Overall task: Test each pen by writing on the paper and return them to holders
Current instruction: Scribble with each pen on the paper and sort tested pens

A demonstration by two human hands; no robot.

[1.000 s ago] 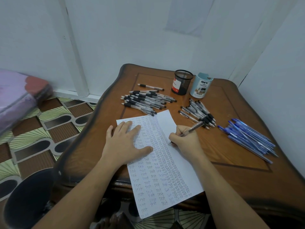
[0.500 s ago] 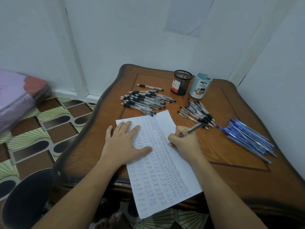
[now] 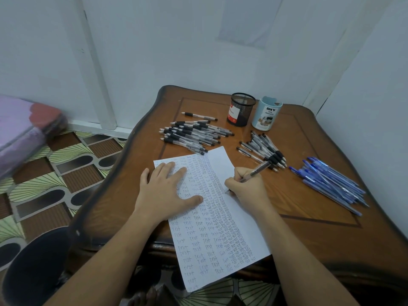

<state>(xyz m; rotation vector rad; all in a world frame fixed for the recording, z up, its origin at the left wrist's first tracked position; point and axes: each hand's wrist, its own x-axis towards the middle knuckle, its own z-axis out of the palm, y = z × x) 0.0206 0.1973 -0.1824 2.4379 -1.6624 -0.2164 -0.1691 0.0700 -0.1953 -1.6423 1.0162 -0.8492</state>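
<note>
Hardly anything has moved: the right hand (image 3: 245, 188) has only inched along the paper (image 3: 220, 160), fingers pinching a pen (image 3: 256, 171). Its long axis runs diagonally, tip down-left on the sheet beside the written columns, back end up-right toward a pen pile (image 3: 265, 149). The left hand (image 3: 164, 193) stays flat, fingers spread, pressing the paper onto the table (image 3: 309, 217).
</note>
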